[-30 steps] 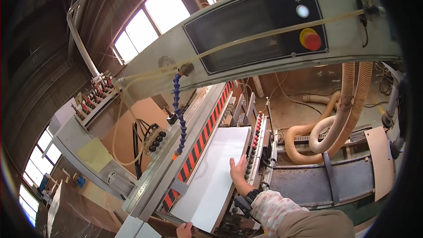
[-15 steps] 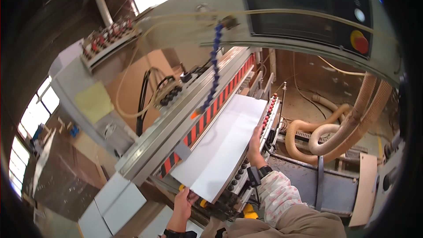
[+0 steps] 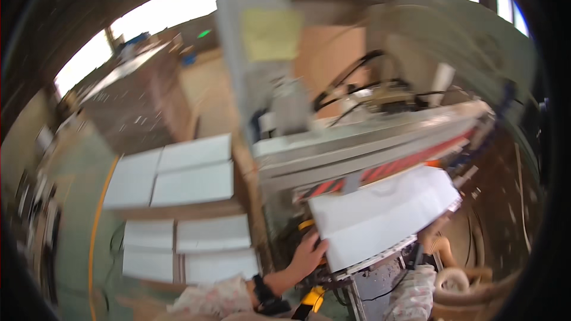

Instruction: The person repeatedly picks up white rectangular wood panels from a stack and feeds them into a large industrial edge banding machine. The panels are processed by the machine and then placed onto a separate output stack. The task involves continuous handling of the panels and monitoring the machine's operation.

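Note:
A long white panel (image 3: 380, 217) lies on the bed of a machine, along its red-and-black striped guard (image 3: 416, 159). At the panel's near left end is my left hand (image 3: 309, 254), its fingers closed round the edge close to a yellow knob (image 3: 306, 224). My right hand (image 3: 430, 235) is at the panel's near long edge, toward its right end. Motion blur smears the right hand, and its fingers do not show clearly. Dark bands circle both wrists, below pale patterned sleeves.
Stacks of white panels (image 3: 193, 183) stand left of the machine, beside a yellow floor line (image 3: 95, 244). A large brown stack (image 3: 140, 98) is farther back. Ribbed hoses (image 3: 452, 279) curl at the lower right. A grey machine beam (image 3: 369, 139) spans behind the panel.
The view has swung left, so the stacked white panels show more fully and the control box has mostly left the picture. Both hands stay at the panel's edges.

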Action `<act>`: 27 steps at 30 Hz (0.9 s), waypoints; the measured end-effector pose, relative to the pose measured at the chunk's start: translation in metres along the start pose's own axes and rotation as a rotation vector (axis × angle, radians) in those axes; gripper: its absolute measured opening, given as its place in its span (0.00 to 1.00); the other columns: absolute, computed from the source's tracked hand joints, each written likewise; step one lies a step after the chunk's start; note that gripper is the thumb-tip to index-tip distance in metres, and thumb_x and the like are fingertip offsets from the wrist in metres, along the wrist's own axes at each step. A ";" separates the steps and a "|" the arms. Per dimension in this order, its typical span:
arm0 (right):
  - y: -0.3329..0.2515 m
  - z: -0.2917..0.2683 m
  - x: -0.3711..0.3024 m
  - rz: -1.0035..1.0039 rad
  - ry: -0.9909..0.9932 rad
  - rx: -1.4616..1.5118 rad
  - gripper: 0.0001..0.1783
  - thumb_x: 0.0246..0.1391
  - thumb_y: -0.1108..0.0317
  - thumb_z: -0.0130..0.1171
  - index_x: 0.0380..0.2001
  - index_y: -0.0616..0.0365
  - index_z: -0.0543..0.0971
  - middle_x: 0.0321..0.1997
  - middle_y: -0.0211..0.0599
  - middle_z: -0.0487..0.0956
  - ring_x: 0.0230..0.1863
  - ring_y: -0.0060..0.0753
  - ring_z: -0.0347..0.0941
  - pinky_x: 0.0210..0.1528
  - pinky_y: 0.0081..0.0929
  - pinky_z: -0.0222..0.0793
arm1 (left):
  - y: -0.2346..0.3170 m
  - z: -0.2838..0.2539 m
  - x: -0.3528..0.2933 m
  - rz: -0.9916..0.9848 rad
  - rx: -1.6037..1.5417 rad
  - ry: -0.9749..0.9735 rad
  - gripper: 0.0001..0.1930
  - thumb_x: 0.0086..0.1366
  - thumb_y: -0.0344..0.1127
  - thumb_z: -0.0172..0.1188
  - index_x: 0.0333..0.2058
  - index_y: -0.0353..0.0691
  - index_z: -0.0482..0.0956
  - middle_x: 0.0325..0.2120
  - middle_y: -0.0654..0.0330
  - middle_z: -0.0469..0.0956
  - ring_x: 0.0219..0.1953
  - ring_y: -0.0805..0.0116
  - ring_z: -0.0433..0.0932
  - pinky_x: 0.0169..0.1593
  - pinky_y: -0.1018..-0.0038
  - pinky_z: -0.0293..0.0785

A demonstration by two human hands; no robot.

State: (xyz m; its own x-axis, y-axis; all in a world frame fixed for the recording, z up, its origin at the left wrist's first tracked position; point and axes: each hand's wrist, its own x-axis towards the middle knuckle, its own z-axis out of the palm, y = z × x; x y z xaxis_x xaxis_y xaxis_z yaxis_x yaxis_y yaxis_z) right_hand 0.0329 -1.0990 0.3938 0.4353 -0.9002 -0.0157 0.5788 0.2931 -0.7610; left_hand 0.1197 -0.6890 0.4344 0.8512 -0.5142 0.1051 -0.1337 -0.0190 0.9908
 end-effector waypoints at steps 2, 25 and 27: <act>-0.001 0.010 -0.003 0.128 -0.072 0.004 0.38 0.58 0.39 0.30 0.60 0.57 0.52 0.60 0.38 0.58 0.58 0.37 0.57 0.59 0.32 0.53 | 0.001 -0.010 -0.002 0.095 0.088 0.048 0.21 0.62 0.39 0.49 0.50 0.32 0.65 0.51 0.44 0.65 0.54 0.50 0.62 0.56 0.67 0.57; 0.082 0.107 -0.169 -0.011 0.080 -0.167 0.31 0.60 0.48 0.34 0.54 0.64 0.60 0.53 0.43 0.66 0.51 0.40 0.64 0.55 0.32 0.59 | -0.008 -0.035 -0.003 0.103 0.168 -0.080 0.36 0.57 0.41 0.53 0.56 0.23 0.48 0.57 0.31 0.46 0.60 0.37 0.48 0.61 0.60 0.48; 0.078 0.084 -0.161 -0.094 0.059 -0.152 0.32 0.59 0.46 0.37 0.53 0.66 0.62 0.50 0.44 0.68 0.48 0.39 0.67 0.50 0.30 0.63 | 0.000 -0.030 -0.009 0.102 0.188 -0.133 0.39 0.57 0.41 0.54 0.55 0.19 0.45 0.56 0.28 0.44 0.60 0.35 0.47 0.62 0.59 0.48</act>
State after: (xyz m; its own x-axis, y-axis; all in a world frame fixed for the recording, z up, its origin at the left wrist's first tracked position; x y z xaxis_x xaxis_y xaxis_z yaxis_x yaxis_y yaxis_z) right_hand 0.0657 -0.9046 0.3914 0.3408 -0.9398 0.0256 0.5025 0.1590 -0.8498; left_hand 0.1270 -0.6589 0.4356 0.7557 -0.6301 0.1788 -0.3180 -0.1143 0.9412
